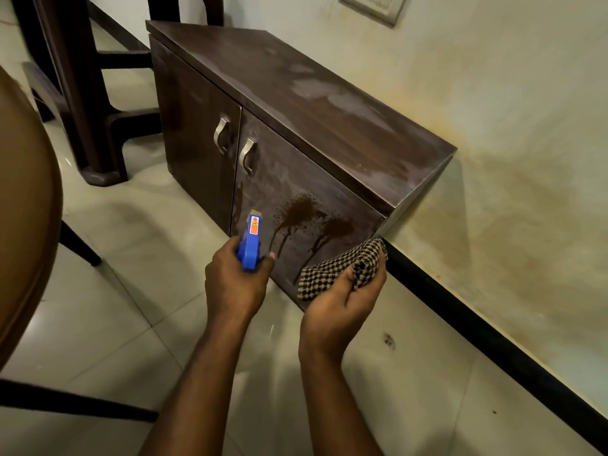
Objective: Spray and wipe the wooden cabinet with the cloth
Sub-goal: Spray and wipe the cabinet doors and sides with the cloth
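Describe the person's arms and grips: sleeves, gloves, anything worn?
Left forearm and right forearm are bare to the frame's bottom edge; no sleeve shows. Left grip and right grip are ungloved. No watch, band or bracelet on either wrist, and no ring on the fingers that show. No markings or bandages visible.

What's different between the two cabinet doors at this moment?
The nearer door carries dark wet splashes running down in drips; the farther door shows none. The spray bottle in the left hand and the cloth in the right hand are in front of the nearer door only. Both are dark wood with curved metal handles.
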